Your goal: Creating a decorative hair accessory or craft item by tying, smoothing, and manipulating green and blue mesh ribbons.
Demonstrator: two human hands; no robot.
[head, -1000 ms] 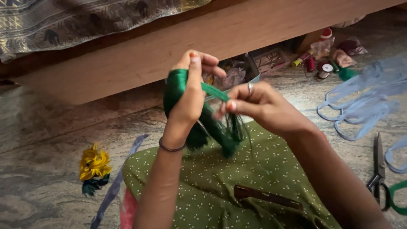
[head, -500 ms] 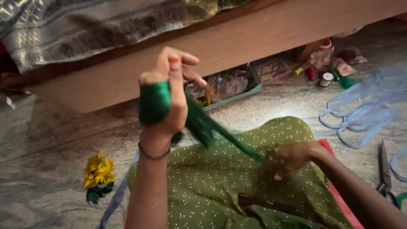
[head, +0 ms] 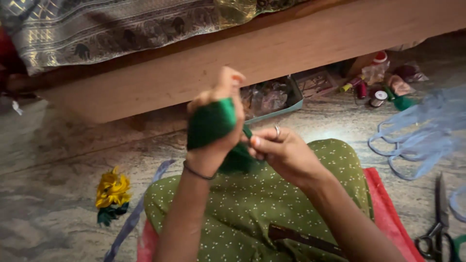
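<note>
While the green ribbon (head: 212,122) is kept wound around the left hand (head: 216,121), that hand is seen raised in the middle of the view, its fingers curled shut over the wrapped band. A thin bangle (head: 198,171) is worn at its wrist. Just to the right, the right hand (head: 281,153) is held touching the ribbon's lower edge, with thumb and forefinger pinched on a short stretch of the green strip; a ring (head: 277,131) is worn on one finger. More of the ribbon is bunched in shadow below and between the two hands, above a lap covered in green dotted cloth (head: 257,204). A red mat (head: 388,208) is spread beneath the lap on the stone floor (head: 58,155).

On the floor at the near left, a yellow ribbon flower (head: 112,190) with dark green leaves is laid, well apart from the hands, and a pale blue strip (head: 138,208) is stretched beside it. At the right, loops of pale blue ribbon (head: 417,140) are piled, and scissors (head: 439,218) are laid near them. At the far side, a wooden bed frame (head: 272,53) is draped with patterned cloth (head: 111,29); under it a tray (head: 272,99) of packets is pushed, and thread spools (head: 374,94) are scattered to its right.
</note>
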